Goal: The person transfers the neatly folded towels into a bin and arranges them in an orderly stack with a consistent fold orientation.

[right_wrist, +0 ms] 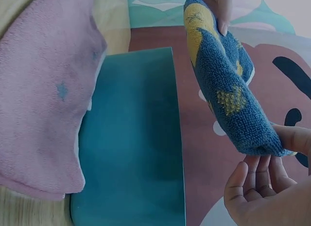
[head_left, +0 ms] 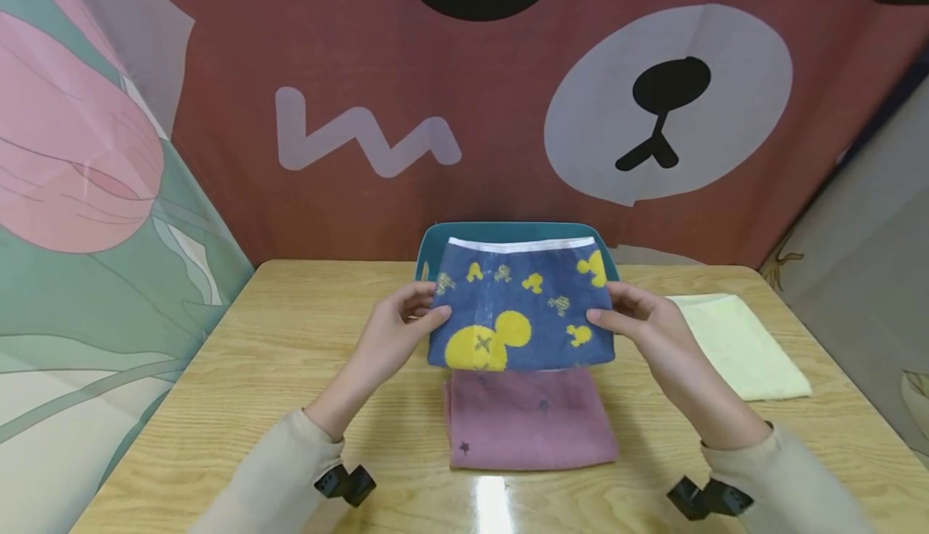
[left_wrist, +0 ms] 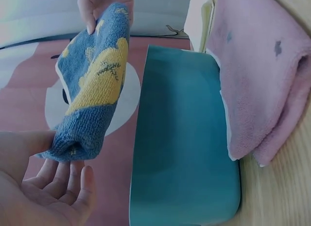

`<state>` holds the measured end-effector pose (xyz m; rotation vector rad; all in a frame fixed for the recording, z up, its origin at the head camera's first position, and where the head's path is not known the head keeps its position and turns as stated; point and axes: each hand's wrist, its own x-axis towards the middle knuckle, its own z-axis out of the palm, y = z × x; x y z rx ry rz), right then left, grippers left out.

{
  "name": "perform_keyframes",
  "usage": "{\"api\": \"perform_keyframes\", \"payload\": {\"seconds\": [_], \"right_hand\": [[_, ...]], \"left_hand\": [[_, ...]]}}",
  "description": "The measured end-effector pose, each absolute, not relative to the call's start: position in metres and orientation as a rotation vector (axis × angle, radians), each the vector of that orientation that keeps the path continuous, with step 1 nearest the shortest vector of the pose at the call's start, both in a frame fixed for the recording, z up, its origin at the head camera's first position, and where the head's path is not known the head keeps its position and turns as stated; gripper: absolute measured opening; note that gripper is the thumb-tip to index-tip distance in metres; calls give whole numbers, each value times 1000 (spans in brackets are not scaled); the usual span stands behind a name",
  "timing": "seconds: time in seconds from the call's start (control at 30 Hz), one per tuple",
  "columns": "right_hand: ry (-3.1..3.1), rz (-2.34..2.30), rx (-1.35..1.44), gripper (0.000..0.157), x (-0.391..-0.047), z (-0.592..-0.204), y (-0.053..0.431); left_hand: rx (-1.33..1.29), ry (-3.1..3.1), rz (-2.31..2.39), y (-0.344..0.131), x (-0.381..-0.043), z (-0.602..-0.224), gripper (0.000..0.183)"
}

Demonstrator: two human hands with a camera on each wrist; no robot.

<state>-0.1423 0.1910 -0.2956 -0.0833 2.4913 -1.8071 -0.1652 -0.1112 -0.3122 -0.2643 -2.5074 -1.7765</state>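
Note:
A folded blue towel (head_left: pixel 522 300) with yellow mouse-head shapes and a white edge is held up between both hands. My left hand (head_left: pixel 397 326) pinches its left side, thumb in front and fingers behind. On the opposite side my right hand (head_left: pixel 653 326) grips it the same way. Behind and below the towel stands a teal bin (left_wrist: pixel 180 138), whose near wall shows in both wrist views. A folded pink towel (head_left: pixel 533 425) with small dark stars lies on the table, nearer than the bin and below the blue towel.
To the right, a folded pale yellow towel (head_left: pixel 740 348) lies on the wooden table (head_left: pixel 305 316). A reddish-brown cloth (head_left: pixel 348 211) with a bear face hangs behind the table. A floral cloth (head_left: pixel 87 292) hangs at the left.

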Motion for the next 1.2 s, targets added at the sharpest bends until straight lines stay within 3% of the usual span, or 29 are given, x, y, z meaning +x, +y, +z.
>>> {"api": "perform_keyframes", "payload": {"seconds": [0.57, 0.9, 1.2], "right_hand": [[2513, -1858, -49, 69, -165, -294, 188], [2548, -1875, -2, 69, -177, -296, 188], [2610, -1940, 18, 57, -189, -304, 185]], "left_hand": [[-89, -2427, -1960, -110, -188, -310, 44], [-146, -2404, -1882, -105, -196, -312, 42], [-126, -2288, -1875, -98, -204, -314, 38]]}}
